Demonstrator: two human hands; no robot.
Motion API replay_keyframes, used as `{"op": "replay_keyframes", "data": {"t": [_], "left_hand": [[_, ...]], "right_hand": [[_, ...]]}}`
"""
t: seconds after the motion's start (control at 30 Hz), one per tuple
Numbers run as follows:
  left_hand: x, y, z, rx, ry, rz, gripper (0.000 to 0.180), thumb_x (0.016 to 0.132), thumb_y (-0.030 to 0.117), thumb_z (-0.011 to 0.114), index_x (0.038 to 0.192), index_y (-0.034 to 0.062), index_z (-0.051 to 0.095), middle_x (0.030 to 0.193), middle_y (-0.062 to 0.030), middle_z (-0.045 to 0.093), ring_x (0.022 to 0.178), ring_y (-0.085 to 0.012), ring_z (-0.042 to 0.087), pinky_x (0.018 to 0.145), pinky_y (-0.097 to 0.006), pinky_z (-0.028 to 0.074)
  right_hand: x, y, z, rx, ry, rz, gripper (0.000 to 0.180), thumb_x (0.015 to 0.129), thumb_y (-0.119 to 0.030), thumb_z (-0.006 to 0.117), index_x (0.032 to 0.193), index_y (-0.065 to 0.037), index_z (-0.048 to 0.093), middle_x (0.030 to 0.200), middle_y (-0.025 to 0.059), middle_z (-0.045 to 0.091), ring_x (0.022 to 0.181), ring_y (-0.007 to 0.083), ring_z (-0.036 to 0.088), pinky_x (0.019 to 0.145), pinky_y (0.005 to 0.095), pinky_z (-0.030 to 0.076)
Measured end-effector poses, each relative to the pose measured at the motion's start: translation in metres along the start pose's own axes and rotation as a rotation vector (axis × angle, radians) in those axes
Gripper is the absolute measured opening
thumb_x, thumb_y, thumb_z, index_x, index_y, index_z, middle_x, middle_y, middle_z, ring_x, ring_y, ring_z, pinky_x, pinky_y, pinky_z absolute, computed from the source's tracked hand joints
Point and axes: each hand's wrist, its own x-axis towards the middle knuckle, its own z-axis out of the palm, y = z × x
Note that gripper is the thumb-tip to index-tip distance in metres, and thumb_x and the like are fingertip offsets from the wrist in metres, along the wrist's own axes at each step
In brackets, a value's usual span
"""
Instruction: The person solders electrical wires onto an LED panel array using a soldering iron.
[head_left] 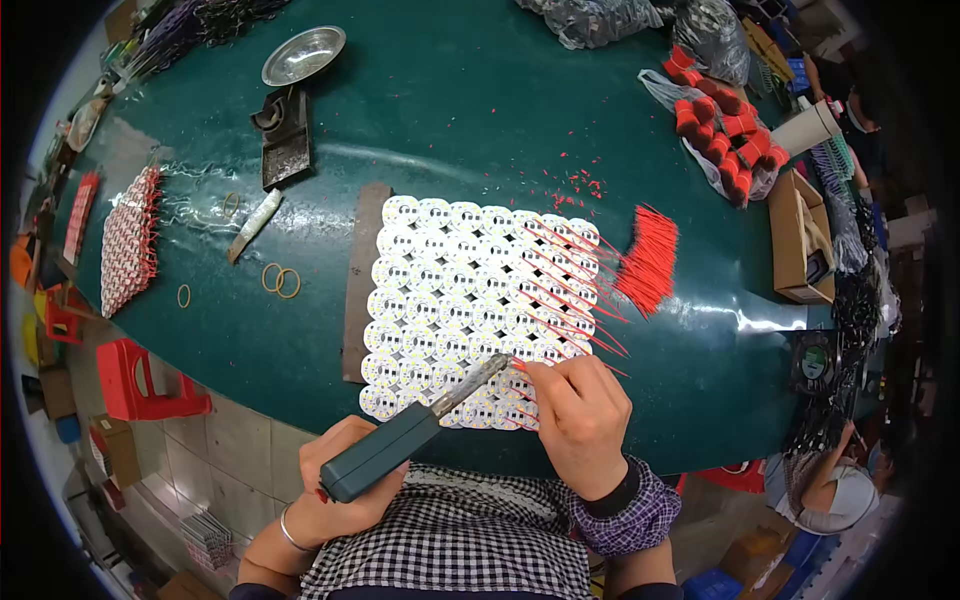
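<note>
Grips a soldering iron (385,452) in the left hand (350,470), curled round its handle, and pinches a red wire (518,365) between thumb and forefinger of the nearly closed right hand (583,425), close to the tip, over a white panel (430,275) flat on a green table (450,120), beside a wire bundle (650,265).
</note>
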Motion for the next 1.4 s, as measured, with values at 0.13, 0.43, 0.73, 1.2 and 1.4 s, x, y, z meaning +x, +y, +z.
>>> {"op": "replay_keyframes", "data": {"t": [0.13,0.43,0.73,1.2,1.4], "left_hand": [[-0.001,0.002,-0.005,0.031,-0.010,0.071,0.018,0.073,-0.002,0.081,0.088,-0.0034,0.071,0.084,-0.0121,0.069,0.072,-0.0258,0.069,0.062,-0.034,0.054],[0.000,0.004,-0.003,-0.025,0.007,0.033,0.021,0.075,-0.003,0.080,0.094,-0.0033,0.072,0.092,-0.0130,0.070,0.081,-0.0265,0.071,0.068,-0.034,0.057],[0.009,0.006,0.002,-0.003,-0.001,0.085,0.020,0.074,-0.003,0.079,0.094,-0.0038,0.072,0.091,-0.0133,0.071,0.079,-0.0265,0.071,0.068,-0.034,0.057],[0.014,0.003,0.007,-0.046,0.001,0.039,0.019,0.072,-0.005,0.079,0.090,-0.0050,0.070,0.086,-0.0146,0.070,0.073,-0.0251,0.070,0.065,-0.032,0.055],[0.014,0.004,0.004,-0.019,-0.016,0.057,0.019,0.072,-0.004,0.080,0.087,-0.0052,0.070,0.081,-0.0146,0.068,0.070,-0.0255,0.069,0.061,-0.032,0.053]], "right_hand": [[0.001,-0.001,0.001,0.007,0.013,-0.001,0.022,0.077,0.003,0.073,0.098,-0.004,0.073,0.080,0.0048,0.058,0.073,0.0216,0.059,0.065,0.0347,0.048],[0.004,-0.003,-0.006,-0.001,0.064,-0.002,0.023,0.076,0.004,0.073,0.098,-0.002,0.073,0.082,0.0052,0.061,0.074,0.0228,0.060,0.067,0.0355,0.048],[0.003,0.006,-0.003,0.003,0.042,0.015,0.023,0.078,0.004,0.072,0.099,-0.003,0.073,0.082,0.0052,0.061,0.075,0.0231,0.061,0.067,0.0361,0.048],[0.003,0.009,-0.003,-0.006,0.023,0.017,0.023,0.079,0.003,0.072,0.100,-0.003,0.073,0.081,0.0051,0.059,0.074,0.0222,0.060,0.067,0.0356,0.048],[0.005,0.008,-0.003,-0.018,0.020,0.025,0.022,0.079,0.003,0.072,0.100,-0.003,0.073,0.081,0.0049,0.059,0.074,0.0220,0.060,0.067,0.0355,0.048]]}}
